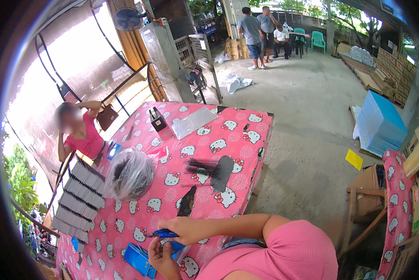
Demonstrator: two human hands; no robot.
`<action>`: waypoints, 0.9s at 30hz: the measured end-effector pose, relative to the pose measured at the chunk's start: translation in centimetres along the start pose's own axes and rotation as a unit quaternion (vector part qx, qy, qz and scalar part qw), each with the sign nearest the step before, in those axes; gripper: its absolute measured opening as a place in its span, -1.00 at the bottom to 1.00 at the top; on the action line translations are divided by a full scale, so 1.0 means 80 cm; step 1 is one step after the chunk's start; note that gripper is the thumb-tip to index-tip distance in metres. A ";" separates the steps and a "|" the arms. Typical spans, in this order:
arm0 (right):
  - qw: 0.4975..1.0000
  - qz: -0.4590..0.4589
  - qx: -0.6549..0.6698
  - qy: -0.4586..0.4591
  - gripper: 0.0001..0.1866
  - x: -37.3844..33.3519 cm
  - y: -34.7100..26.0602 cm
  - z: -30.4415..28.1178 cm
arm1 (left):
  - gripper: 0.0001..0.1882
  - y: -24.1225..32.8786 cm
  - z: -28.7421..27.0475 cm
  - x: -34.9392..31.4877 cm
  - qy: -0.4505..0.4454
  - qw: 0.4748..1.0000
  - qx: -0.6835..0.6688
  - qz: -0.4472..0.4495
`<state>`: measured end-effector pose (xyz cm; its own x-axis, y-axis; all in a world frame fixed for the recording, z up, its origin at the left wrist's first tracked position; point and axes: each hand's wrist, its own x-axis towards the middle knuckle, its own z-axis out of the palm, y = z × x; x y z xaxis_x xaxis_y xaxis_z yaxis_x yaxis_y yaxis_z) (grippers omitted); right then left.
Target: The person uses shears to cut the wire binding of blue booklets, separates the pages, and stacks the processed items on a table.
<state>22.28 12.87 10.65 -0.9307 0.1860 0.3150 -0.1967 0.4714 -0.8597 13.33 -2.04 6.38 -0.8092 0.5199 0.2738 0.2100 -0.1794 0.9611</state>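
Observation:
My right hand (177,229) is closed around pliers (164,233) with blue handles, their jaws pointing left. Just below the jaws, my left hand (163,259) has its fingers curled together; what they pinch, if anything, is too small to make out. Under and beside both hands lie blue booklets (138,261) on the table (165,192), which has a pink cartoon-cat cover. Beyond my hands are a flat black strip (187,201), a bunch of black spiral binding coils (202,168) and a dark flat piece (224,174). A clear plastic bag (131,174) holds something black.
Stacked spiral-bound books (81,200) stand at the table's left edge. A tape dispenser (157,119) and a clear plastic sheet (194,122) lie toward the far side. A person in pink (85,135) sits at left. Blue stacked sheets (381,123) and a wooden frame (354,219) stand at right.

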 end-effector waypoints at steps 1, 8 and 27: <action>1.000 0.001 -0.002 -0.002 -0.66 0.000 0.006 0.001 | -0.65 -0.001 0.001 -0.001 0.002 1.000 -0.002 -0.001; 0.998 -0.037 -0.029 0.030 -0.66 0.001 0.010 0.006 | -0.79 -0.019 -0.007 0.004 -0.010 0.990 -0.123 -0.069; 0.998 0.008 0.031 -0.062 -0.60 0.008 0.041 0.010 | -0.83 -0.030 -0.006 0.005 -0.004 0.978 -0.168 -0.123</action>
<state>20.75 13.86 7.70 -0.9641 0.0830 0.2524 -0.1970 0.4142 -0.8886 12.26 -1.78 4.16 -0.8077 0.5885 0.0371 -0.1840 -0.3114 0.9323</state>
